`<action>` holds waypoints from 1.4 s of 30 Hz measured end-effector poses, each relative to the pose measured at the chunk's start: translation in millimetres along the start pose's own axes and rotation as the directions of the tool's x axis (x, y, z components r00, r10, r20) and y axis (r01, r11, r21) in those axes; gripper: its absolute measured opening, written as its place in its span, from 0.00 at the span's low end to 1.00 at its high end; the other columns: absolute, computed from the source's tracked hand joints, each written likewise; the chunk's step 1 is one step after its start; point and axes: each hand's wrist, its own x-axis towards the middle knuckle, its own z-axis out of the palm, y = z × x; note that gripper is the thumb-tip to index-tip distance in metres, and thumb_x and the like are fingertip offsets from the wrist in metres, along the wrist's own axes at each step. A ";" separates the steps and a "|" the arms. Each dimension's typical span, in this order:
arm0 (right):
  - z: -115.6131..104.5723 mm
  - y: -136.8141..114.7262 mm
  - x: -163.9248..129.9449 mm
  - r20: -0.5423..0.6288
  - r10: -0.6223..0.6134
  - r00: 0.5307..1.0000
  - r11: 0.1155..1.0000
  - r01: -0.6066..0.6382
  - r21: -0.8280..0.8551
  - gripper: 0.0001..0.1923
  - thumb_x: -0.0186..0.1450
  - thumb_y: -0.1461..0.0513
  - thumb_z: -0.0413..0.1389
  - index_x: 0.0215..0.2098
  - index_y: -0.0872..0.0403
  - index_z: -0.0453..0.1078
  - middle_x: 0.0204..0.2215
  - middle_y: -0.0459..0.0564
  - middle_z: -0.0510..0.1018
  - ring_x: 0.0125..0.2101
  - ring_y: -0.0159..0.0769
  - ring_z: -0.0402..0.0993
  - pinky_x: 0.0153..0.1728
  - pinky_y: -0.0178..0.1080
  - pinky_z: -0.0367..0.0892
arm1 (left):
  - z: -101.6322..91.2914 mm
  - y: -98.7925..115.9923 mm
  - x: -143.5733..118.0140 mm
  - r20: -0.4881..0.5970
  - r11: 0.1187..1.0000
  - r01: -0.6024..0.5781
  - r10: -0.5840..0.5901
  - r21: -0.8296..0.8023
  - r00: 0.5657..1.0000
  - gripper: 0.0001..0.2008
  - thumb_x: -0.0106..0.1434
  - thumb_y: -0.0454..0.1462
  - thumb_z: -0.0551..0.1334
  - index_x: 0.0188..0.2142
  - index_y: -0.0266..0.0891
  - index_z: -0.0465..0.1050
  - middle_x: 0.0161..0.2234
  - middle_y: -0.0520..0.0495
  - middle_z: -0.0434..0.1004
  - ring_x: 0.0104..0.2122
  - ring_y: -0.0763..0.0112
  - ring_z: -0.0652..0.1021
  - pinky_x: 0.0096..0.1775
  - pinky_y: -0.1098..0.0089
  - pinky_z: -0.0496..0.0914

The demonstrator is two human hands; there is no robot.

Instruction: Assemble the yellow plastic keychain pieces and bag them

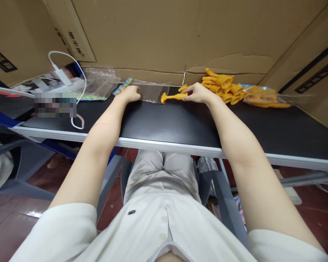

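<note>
My left hand (131, 93) is at the left end of a clear plastic bag (153, 91) with a colourful printed strip, its fingers closed on the bag, which lies flat on the black table. In my right hand (198, 93), between thumb and fingers, is a yellow plastic toy (173, 96) with a ridged shaft and a hammer-like end. That end points left and reaches the bag's right end. Just behind my right fingers another yellow piece (182, 88) shows in part. A pile of similar yellow toys (224, 87) lies right beside this hand.
Bagged yellow toys (265, 97) lie right of the pile. More clear bags (97, 85) are at the left, near a white cable (84, 78) and a blurred-out patch. Cardboard (158, 36) walls the table's back; a metal edge (166, 145) runs along its front.
</note>
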 end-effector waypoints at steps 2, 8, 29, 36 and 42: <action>1.2 0.1 0.5 0.020 0.014 1.000 1.000 -0.014 -0.017 0.31 0.59 0.52 0.77 0.58 0.53 0.88 0.43 0.52 0.90 0.50 0.56 0.86 0.57 0.50 0.80 | -0.9 14.3 -6.1 -0.095 0.999 -0.035 0.033 -0.017 0.995 0.33 0.70 0.37 0.58 0.74 0.39 0.74 0.76 0.36 0.73 0.77 0.44 0.70 0.81 0.40 0.52; 4.3 1.5 2.6 0.034 0.028 0.999 0.999 -0.026 -0.045 0.29 0.61 0.52 0.76 0.59 0.52 0.88 0.41 0.50 0.90 0.48 0.53 0.86 0.56 0.48 0.79 | 9.9 60.9 -17.3 -0.185 0.968 -0.240 0.224 -0.068 0.957 0.21 0.76 0.40 0.57 0.59 0.36 0.83 0.65 0.32 0.82 0.70 0.45 0.76 0.79 0.41 0.57; 5.9 0.0 2.8 0.027 -0.010 1.000 1.000 0.011 -0.029 0.28 0.62 0.52 0.76 0.58 0.51 0.88 0.44 0.51 0.90 0.52 0.56 0.86 0.59 0.51 0.79 | 27.6 70.1 -11.6 -0.234 0.956 -0.267 0.234 -0.120 0.944 0.13 0.71 0.33 0.59 0.49 0.37 0.82 0.55 0.34 0.85 0.60 0.47 0.80 0.71 0.47 0.69; 16.9 -1.3 9.5 -0.075 -0.088 0.993 0.996 0.090 0.024 0.30 0.65 0.49 0.74 0.60 0.55 0.87 0.44 0.55 0.87 0.49 0.53 0.84 0.56 0.50 0.79 | 34.7 74.6 -9.1 -0.355 0.899 -0.423 0.362 -0.112 0.862 0.10 0.71 0.35 0.61 0.46 0.39 0.81 0.50 0.37 0.87 0.57 0.48 0.82 0.75 0.38 0.63; 38.9 -3.0 20.0 -0.084 -0.215 0.973 0.972 0.221 0.080 0.26 0.65 0.52 0.71 0.56 0.58 0.87 0.42 0.55 0.87 0.45 0.49 0.83 0.55 0.48 0.78 | 43.2 78.4 -6.7 -0.348 0.813 -0.569 0.502 -0.122 0.792 0.08 0.69 0.37 0.62 0.42 0.40 0.81 0.47 0.40 0.88 0.54 0.51 0.83 0.76 0.33 0.58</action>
